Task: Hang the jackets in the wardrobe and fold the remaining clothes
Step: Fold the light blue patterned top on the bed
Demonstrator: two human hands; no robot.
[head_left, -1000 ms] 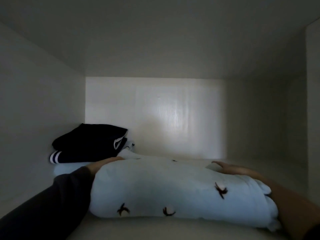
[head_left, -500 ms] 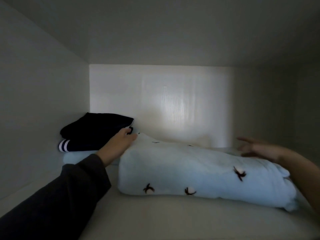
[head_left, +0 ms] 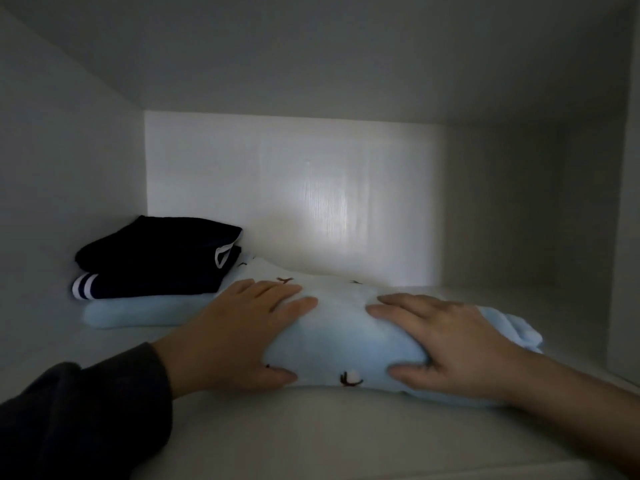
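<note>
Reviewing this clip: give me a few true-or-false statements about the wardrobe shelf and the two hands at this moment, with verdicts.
1. Both the left hand and the right hand rest on the light blue folded garment with small dark motifs. True.
2. The stack of dark navy folded clothes sits at the right end of the shelf. False: it sits at the back left, on a plain light blue folded item.
3. The left arm wears a dark sleeve; the right forearm is bare. True.
4. A jacket hangs on a rail in this compartment. False: only folded clothes on the white shelf show.
</note>
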